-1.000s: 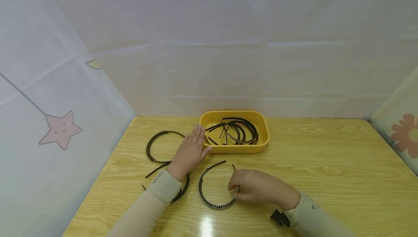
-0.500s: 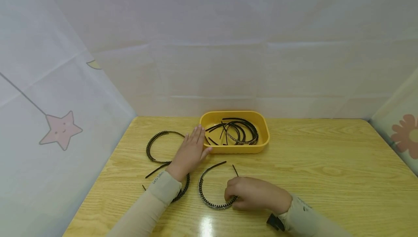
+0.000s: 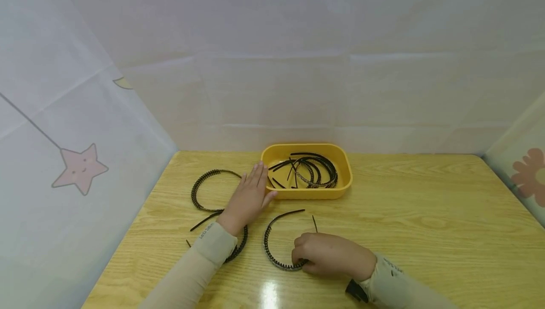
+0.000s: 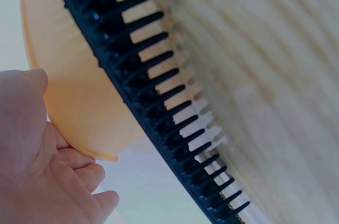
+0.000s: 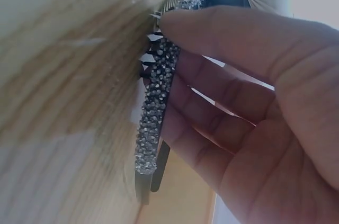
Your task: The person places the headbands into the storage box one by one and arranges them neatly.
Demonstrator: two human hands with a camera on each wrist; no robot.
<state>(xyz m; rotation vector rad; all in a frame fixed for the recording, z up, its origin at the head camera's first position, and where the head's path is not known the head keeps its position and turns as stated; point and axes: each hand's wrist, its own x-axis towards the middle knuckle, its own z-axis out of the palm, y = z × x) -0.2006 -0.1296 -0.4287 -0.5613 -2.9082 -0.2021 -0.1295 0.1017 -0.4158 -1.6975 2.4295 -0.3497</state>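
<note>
In the head view my right hand pinches the near right side of a headband with black comb teeth, which lies over the table in front of the yellow tray. The right wrist view shows glittering stones along that headband, between thumb and fingers. My left hand rests with extended fingers against the left end of the yellow tray. Several dark headbands lie inside the tray. Close to the left wrist camera runs a black toothed headband, partly hidden under the left forearm in the head view.
Another toothed headband lies on the wooden table, left of my left hand. A pale cloth wall stands right behind the table, with printed cloth at both sides.
My right fingers have closed on the near right side of the headband, and it has shifted slightly to the right. My left hand stays on the tray's end.
</note>
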